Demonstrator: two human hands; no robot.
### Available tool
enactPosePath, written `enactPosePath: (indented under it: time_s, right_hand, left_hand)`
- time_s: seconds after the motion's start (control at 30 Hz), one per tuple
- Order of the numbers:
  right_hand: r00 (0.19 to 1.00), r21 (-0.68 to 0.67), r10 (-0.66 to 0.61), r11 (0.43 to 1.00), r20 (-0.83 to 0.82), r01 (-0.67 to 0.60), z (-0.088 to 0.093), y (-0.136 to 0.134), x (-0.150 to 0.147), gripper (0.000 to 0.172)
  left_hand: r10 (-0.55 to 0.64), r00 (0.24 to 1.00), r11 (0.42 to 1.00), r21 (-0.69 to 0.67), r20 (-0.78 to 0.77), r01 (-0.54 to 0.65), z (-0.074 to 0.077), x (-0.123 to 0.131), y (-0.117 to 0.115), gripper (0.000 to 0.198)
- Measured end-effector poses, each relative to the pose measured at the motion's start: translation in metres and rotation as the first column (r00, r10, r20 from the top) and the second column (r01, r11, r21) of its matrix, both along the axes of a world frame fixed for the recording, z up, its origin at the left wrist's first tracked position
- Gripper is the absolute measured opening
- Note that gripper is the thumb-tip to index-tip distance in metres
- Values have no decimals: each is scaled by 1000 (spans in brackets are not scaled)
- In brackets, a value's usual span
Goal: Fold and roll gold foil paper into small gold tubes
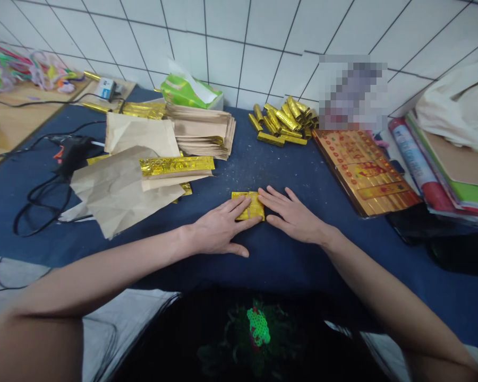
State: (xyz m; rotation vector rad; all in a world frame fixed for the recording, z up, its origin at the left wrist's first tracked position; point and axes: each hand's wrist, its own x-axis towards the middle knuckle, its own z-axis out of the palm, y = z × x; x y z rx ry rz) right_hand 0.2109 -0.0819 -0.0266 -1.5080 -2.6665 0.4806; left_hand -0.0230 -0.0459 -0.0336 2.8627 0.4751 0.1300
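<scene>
A small folded piece of gold foil paper [245, 198] lies flat on the dark blue cloth in front of me. My left hand [225, 225] rests on it with the fingers stretched out and the thumb apart. From the other side, the fingertips of my right hand [297, 215] touch its right edge, its fingers spread. Part of the foil paper is hidden under the left fingers. To the left, a gold foil strip [177, 165] lies over crumpled brown paper [123, 185]. Beyond my hands sits a heap of folded gold foil pieces [287, 121].
A black glue gun [74, 151] with a looping cable lies at the left. Behind the loose paper are a brown paper stack [203, 127] and a green tissue pack [189, 90]. At the right are a gold and red printed packet [366, 172] and piled books [458, 164].
</scene>
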Motion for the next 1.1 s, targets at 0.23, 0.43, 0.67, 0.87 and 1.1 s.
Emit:
enactPosePath:
  time_s: [0.23,0.43,0.67,0.87,1.1]
  right_hand:
    - [1000,52,-3,999,27,2,-3,1,2,48]
    - [1000,54,-8,999,3,8,2,-2,-14,55]
    - [990,157,0,987,143,-22,-14,-3,-12,73]
    - [984,193,-25,981,174,-9,-15,0,-4,72]
    - [998,66,0,998,59,-4,10,6,-16,68]
  left_hand:
    - [-10,1000,1000,-11,2,10,1,1,-1,80]
    - [-1,1000,1000,-27,-22,0,0,1,-1,81]
    - [13,999,1000,-24,-32,-13,-2,0,-3,80]
    - [-7,999,1000,11,-53,8,-2,1,-9,78]
    - [-42,998,999,-1,-48,42,-3,1,-9,87]
